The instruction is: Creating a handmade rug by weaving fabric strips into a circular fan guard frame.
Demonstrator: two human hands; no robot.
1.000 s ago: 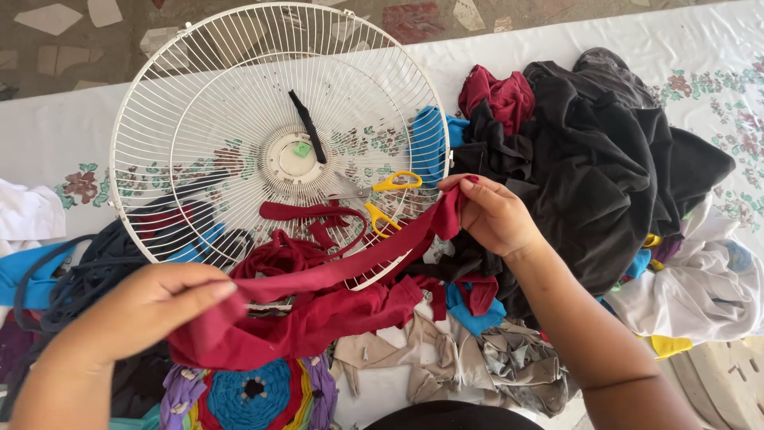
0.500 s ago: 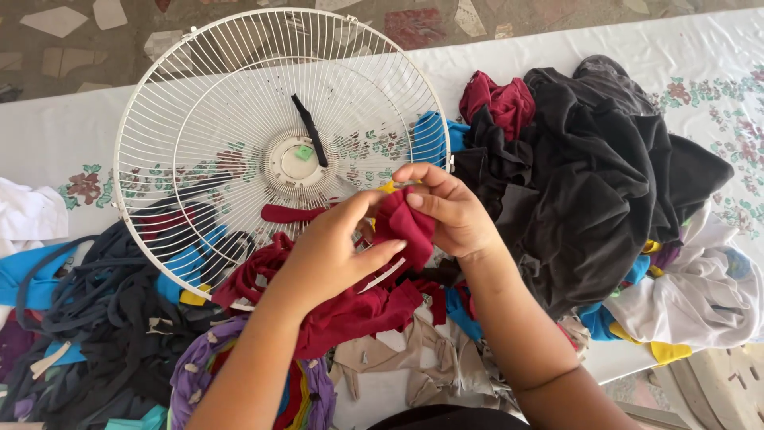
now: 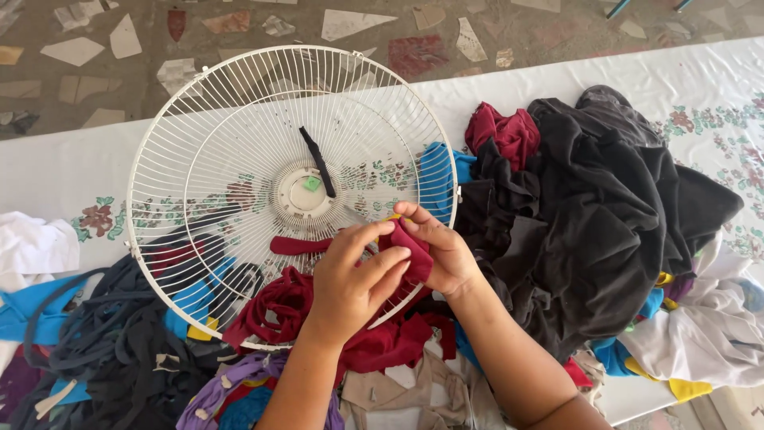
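Note:
A round white wire fan guard point(image 3: 239, 119) lies flat on the cloth-covered table. Over its lower right part my left hand point(image 3: 354, 275) and my right hand point(image 3: 442, 255) meet and pinch the same dark red fabric strip point(image 3: 410, 247). The rest of that red strip point(image 3: 278, 306) trails down in loops over the guard's lower rim. A shorter red piece point(image 3: 298, 244) lies across the wires beside the white hub point(image 3: 306, 191). A black strip point(image 3: 318, 159) hangs from the hub.
A big heap of black and dark red cloth point(image 3: 589, 207) lies to the right. Dark blue and grey strips point(image 3: 103, 350) pile up at the lower left, mixed scraps point(image 3: 398, 390) near me. The white flowered tablecloth point(image 3: 64, 171) ends at a terrazzo floor point(image 3: 95, 80) behind.
My left hand has come in from the far left to meet my right hand over the guard. The long stretched red strip is now bunched between both hands.

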